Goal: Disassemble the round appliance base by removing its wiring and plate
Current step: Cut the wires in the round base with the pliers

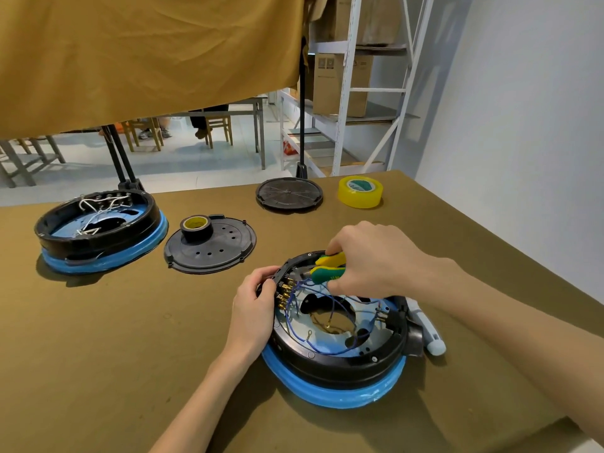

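A round black appliance base (340, 364) with a blue wrapped rim lies open in front of me. Blue wires (313, 344) run over its metal plate (330, 346) to brass terminals (286, 294) at its left inner wall. My left hand (256, 305) grips the base's left rim beside those terminals. My right hand (372, 259) holds yellow-and-green handled pliers (330, 268), whose tip points down toward the terminals and wires. The pliers' jaws are mostly hidden.
A second open base (98, 230) with white wires sits far left. A black cover plate (210, 246) carries a black tape roll (197, 227). Another black disc (289, 194) and a yellow tape roll (359, 192) lie at the back. A grey-white tool (428, 331) lies right of the base.
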A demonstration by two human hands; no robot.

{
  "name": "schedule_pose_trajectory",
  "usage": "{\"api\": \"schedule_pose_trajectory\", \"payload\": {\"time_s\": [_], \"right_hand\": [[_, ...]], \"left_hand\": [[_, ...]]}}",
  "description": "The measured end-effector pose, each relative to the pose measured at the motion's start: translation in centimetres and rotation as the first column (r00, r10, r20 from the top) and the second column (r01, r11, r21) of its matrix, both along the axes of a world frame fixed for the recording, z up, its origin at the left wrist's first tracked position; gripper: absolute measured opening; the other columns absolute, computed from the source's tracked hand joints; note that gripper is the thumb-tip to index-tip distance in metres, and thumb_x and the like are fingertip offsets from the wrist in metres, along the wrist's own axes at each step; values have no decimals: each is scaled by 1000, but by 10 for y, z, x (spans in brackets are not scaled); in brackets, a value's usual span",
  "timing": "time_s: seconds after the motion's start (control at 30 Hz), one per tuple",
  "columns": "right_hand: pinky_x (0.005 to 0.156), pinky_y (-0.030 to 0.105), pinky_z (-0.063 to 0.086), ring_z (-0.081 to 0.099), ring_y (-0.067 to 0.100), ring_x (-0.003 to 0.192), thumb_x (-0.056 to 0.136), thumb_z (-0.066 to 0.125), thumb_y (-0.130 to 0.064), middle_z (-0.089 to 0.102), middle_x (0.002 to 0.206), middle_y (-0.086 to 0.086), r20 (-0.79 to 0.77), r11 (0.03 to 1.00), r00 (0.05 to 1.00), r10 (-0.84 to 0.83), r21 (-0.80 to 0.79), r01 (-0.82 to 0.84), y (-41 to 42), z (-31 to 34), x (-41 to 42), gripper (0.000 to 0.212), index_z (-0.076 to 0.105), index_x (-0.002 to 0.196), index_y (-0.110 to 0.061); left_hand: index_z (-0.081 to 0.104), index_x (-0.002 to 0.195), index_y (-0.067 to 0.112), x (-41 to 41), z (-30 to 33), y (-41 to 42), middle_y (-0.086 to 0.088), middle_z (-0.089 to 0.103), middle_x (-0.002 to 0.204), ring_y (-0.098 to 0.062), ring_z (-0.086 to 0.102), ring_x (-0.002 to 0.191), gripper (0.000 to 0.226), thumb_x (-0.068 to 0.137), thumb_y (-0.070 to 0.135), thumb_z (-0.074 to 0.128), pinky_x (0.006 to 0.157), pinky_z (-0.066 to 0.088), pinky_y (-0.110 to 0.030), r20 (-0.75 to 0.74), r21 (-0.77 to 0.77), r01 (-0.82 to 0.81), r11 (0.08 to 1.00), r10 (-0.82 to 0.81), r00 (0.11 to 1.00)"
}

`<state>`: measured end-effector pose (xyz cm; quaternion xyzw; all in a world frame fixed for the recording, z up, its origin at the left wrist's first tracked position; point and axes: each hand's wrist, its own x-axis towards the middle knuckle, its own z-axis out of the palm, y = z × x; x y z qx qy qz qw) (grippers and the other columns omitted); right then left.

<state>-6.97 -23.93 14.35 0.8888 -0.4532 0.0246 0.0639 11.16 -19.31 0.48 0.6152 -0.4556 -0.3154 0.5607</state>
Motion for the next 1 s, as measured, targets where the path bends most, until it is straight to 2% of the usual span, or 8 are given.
{"api": "schedule_pose_trajectory", "payload": {"time_s": [0.17,0.3,0.43,0.57,0.73,0.83,0.9,1.0], "right_hand": [[72,35,53,65,28,93,76,73,-59,68,109,3,5,999,999,-39,35,38,-6,-3,-3,61,66,127,-26],[74,36,53,65,28,97,77,73,-59,68,111,3,-18,999,999,-29,30,30,-8,-8,1,63,64,129,-25],[73,36,52,65,29,94,77,73,-58,67,108,3,-58,1000,998,-8,11,9,-12,-8,0,59,64,125,-24],[68,34,45,63,28,93,77,75,-58,66,109,4,-40,1000,999,18,16,-17,-17,-11,3,63,63,129,-25],[64,32,43,60,23,86,76,75,-62,64,106,1,25,999,1000,14,31,-15,-24,-21,-2,64,65,130,-28],[60,28,43,58,17,79,77,73,-61,66,100,-5,148,996,989,-5,91,-8,-22,-37,-13,62,67,130,-31],[63,26,49,60,12,78,78,73,-58,71,102,-8,234,991,972,-18,136,-15,-19,-49,-22,61,68,132,-31],[60,19,45,63,10,77,81,72,-57,72,99,-12,315,987,949,-6,156,-45,-15,-63,-28,58,68,133,-33]], "left_hand": [[67,121,24,3,3,-1,2,69,117,-17,63,115,25,105,16,49,100,53,-47,-15,20,20,1000,-20,1000],[67,125,31,9,9,-4,6,68,114,-10,62,113,26,104,21,56,85,50,-21,42,38,65,997,-66,997],[66,132,33,13,11,-11,3,67,115,-12,61,114,31,103,26,58,101,51,-36,101,68,86,994,-93,991],[67,132,34,11,8,-12,4,65,117,-11,59,115,31,103,25,58,106,49,-44,118,63,66,996,-74,990],[66,134,33,12,8,-11,5,65,124,-11,59,119,32,103,28,59,106,50,-44,105,76,83,994,-91,990],[66,136,28,13,9,-10,6,65,125,-11,60,119,33,103,30,58,106,50,-44,106,97,84,992,-94,990],[65,137,25,13,9,-10,5,65,125,-12,59,120,34,104,29,57,106,50,-43,129,99,76,992,-89,988],[65,137,24,14,9,-11,3,65,128,-13,59,123,34,104,27,57,106,49,-39,137,94,72,993,-85,987]]}}
